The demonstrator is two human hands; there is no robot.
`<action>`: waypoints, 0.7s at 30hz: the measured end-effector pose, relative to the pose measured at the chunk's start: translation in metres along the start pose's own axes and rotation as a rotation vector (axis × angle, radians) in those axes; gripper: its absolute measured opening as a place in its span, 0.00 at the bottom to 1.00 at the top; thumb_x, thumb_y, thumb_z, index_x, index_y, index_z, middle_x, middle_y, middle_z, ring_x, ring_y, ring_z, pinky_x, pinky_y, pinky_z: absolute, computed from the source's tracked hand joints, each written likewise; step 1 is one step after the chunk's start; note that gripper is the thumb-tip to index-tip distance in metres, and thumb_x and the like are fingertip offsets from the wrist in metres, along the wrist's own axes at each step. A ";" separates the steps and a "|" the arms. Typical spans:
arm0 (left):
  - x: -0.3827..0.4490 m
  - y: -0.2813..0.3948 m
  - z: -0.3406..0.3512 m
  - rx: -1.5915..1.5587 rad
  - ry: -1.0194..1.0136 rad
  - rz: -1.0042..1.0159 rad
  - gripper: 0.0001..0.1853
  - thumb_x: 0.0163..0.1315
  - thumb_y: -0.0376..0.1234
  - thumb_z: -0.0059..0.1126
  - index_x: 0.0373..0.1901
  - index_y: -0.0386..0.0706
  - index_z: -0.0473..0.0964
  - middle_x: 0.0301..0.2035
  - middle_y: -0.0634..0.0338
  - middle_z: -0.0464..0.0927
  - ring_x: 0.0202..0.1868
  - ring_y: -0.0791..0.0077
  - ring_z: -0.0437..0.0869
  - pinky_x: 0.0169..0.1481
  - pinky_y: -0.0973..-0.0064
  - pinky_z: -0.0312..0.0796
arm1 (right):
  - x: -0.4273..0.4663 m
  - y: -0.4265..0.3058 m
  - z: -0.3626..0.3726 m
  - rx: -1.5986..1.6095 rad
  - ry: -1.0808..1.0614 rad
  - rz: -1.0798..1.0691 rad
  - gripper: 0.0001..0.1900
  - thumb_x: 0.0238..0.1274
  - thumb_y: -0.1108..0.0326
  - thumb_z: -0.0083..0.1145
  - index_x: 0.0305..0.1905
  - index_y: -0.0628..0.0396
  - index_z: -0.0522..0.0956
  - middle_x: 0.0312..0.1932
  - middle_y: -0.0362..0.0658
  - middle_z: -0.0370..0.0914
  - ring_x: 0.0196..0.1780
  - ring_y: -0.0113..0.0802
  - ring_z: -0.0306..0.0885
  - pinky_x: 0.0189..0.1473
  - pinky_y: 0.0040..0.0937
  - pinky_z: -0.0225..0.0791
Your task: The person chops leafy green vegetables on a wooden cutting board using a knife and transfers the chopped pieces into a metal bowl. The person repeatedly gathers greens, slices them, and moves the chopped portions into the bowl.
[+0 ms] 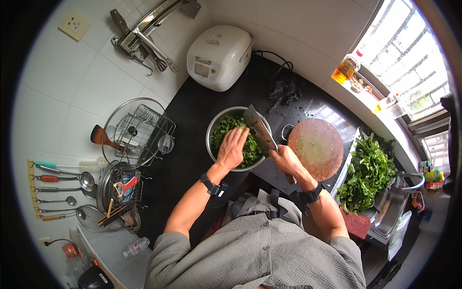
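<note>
My right hand [287,160] grips the handle of a cleaver [260,130]. Its broad blade slants over the right side of a stainless steel bowl [210,133], with small green bits stuck to it. Chopped leafy greens [227,126] fill much of the bowl. Over those greens is my left hand [232,148], its fingers stretched out towards the blade; whether the fingertips touch the blade is unclear. Just right of my right hand lies a round wooden chopping board [317,148], dotted with green scraps.
A rice cooker [220,57] stands at the back of the black countertop [187,144]. Whole leafy greens [368,169] are heaped between the board and a steel sink [388,216]. Left are a wire rack [144,119] and a glass lid [119,104]. A dark checked cloth [285,94] lies behind the bowl.
</note>
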State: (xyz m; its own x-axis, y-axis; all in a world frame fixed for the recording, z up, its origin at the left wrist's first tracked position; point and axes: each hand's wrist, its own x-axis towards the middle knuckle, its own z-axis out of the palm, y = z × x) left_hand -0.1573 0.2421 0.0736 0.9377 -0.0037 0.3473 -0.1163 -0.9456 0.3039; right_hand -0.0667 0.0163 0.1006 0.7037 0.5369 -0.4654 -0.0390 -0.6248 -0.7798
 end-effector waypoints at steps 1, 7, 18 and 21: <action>-0.004 0.001 0.002 0.044 -0.033 0.062 0.28 0.56 0.21 0.47 0.62 0.32 0.71 0.59 0.45 0.74 0.65 0.47 0.71 0.70 0.57 0.66 | 0.000 -0.001 0.002 -0.004 0.012 -0.016 0.18 0.73 0.56 0.53 0.35 0.63 0.76 0.18 0.38 0.70 0.21 0.26 0.70 0.25 0.35 0.66; -0.018 -0.009 0.000 -0.097 -0.073 0.012 0.20 0.58 0.24 0.53 0.53 0.35 0.78 0.55 0.46 0.76 0.57 0.52 0.78 0.61 0.59 0.72 | -0.005 -0.011 0.002 0.077 0.109 0.028 0.18 0.72 0.57 0.52 0.34 0.63 0.76 0.18 0.39 0.70 0.21 0.26 0.71 0.26 0.34 0.66; -0.017 -0.020 -0.002 -0.065 0.024 -0.056 0.18 0.62 0.24 0.56 0.54 0.37 0.79 0.51 0.50 0.79 0.57 0.53 0.79 0.62 0.60 0.73 | -0.029 0.014 0.000 0.312 0.197 0.027 0.14 0.73 0.60 0.52 0.42 0.62 0.79 0.20 0.32 0.68 0.23 0.21 0.64 0.25 0.29 0.60; -0.013 -0.017 -0.001 0.046 0.034 -0.062 0.19 0.62 0.30 0.59 0.55 0.36 0.78 0.56 0.49 0.78 0.60 0.51 0.77 0.71 0.55 0.63 | -0.037 0.027 -0.007 0.347 0.211 0.036 0.14 0.74 0.59 0.52 0.42 0.61 0.79 0.20 0.32 0.68 0.22 0.21 0.63 0.25 0.28 0.61</action>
State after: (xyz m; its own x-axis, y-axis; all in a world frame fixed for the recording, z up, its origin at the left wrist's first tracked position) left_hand -0.1681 0.2586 0.0647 0.9310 0.0656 0.3591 -0.0424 -0.9576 0.2850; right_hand -0.0889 -0.0241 0.0993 0.8261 0.3675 -0.4272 -0.2782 -0.3932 -0.8763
